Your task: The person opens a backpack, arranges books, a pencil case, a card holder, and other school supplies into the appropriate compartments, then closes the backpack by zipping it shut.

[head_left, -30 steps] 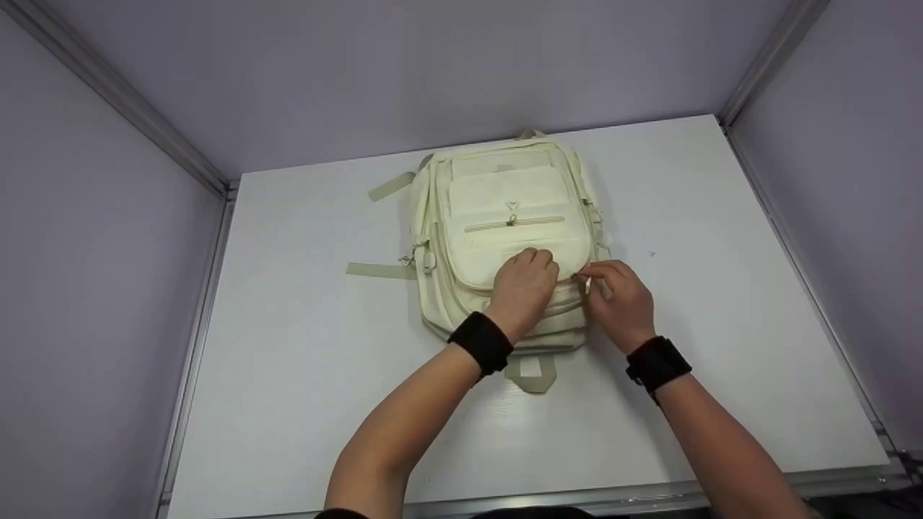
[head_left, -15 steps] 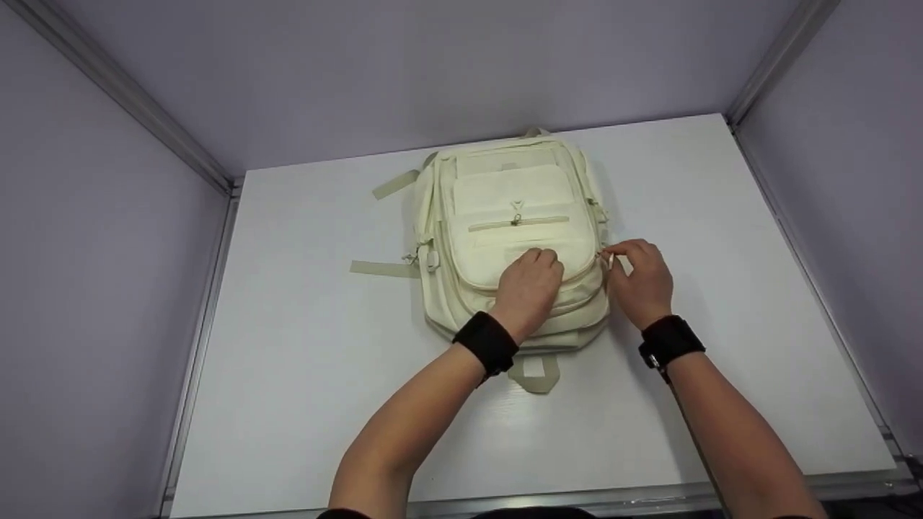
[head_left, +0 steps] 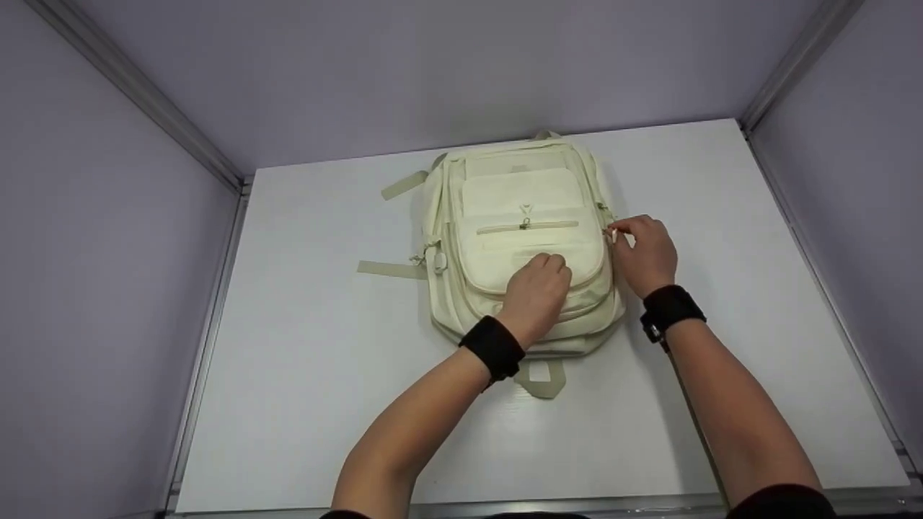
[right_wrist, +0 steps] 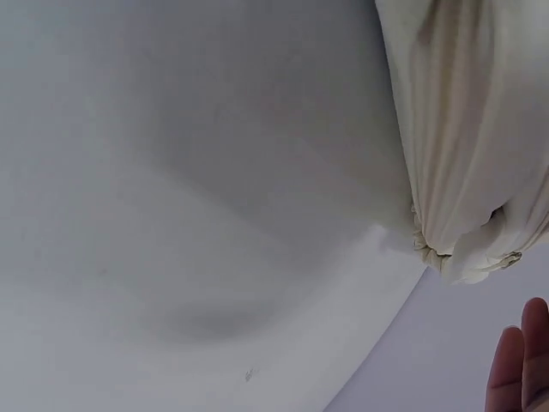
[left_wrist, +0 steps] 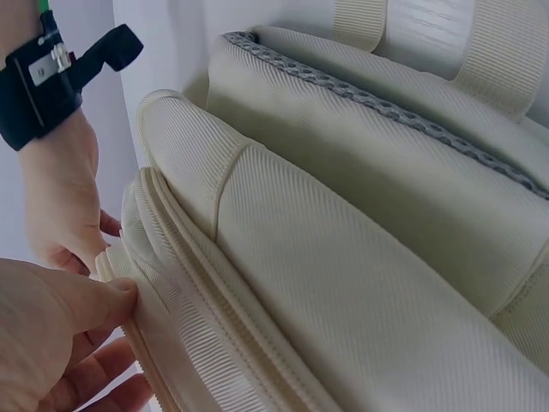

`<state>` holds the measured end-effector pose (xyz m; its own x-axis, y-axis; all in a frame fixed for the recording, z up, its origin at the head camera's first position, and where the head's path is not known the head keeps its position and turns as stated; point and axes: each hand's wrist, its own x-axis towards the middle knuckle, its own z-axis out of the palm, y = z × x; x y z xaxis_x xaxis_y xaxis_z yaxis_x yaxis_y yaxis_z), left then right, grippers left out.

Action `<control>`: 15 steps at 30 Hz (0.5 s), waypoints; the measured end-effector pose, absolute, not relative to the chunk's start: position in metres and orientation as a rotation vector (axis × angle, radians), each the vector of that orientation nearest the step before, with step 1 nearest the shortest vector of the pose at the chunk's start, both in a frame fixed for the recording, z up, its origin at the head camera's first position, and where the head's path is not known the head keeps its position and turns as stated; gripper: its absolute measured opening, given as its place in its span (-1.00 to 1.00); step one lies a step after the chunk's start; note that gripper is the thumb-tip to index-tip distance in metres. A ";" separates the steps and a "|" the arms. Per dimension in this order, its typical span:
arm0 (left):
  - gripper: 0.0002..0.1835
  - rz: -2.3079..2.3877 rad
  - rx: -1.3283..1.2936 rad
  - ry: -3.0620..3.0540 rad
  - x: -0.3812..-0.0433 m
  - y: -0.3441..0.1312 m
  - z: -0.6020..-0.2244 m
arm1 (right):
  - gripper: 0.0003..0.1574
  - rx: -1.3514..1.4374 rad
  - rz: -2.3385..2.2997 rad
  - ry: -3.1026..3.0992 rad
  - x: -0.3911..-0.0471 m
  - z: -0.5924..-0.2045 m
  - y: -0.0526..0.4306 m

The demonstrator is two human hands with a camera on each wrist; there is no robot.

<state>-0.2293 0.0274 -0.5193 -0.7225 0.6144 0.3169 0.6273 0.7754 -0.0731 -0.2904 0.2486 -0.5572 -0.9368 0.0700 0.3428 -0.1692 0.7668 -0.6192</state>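
A cream backpack point(head_left: 519, 194) lies front side up on the white table. My left hand point(head_left: 537, 295) grips the lower edge of its front pocket; in the left wrist view the thumb presses the fabric beside the zipper teeth point(left_wrist: 150, 365), with the fingers on the other side. At the pocket's right side, my right hand point(head_left: 647, 254) pinches a small zipper pull point(head_left: 614, 236) between thumb and fingertips. The right wrist view shows only some of its fingers point(right_wrist: 506, 369), near the bag's gathered side point(right_wrist: 467, 129).
Two loose webbing straps point(head_left: 393, 269) stick out from the bag's left side, and a strap loop point(head_left: 544, 388) lies below its base. Pale panels point(head_left: 461, 65) wall in the white table point(head_left: 310, 404) at the back and both sides. Each wrist wears a black band point(head_left: 492, 349).
My right hand has moved up along the pocket's right edge, away from the lower corner, with the zipper pull. The left hand stays at the pocket's lower edge.
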 end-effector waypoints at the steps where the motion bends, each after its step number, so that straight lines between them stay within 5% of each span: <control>1: -0.88 -0.058 -0.950 -2.648 -0.229 0.027 -0.519 | -0.80 0.072 0.960 -2.628 -0.294 -0.556 0.248; 15: -0.89 0.019 -0.960 -2.721 -0.228 0.028 -0.515 | -0.72 0.014 0.988 -2.741 -0.331 -0.546 0.240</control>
<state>-0.2278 0.0276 -0.5153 -0.7496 0.6188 0.2349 0.6154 0.7822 -0.0970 -0.3308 0.2400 -0.5461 -0.9741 0.0676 0.2156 -0.0855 0.7730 -0.6286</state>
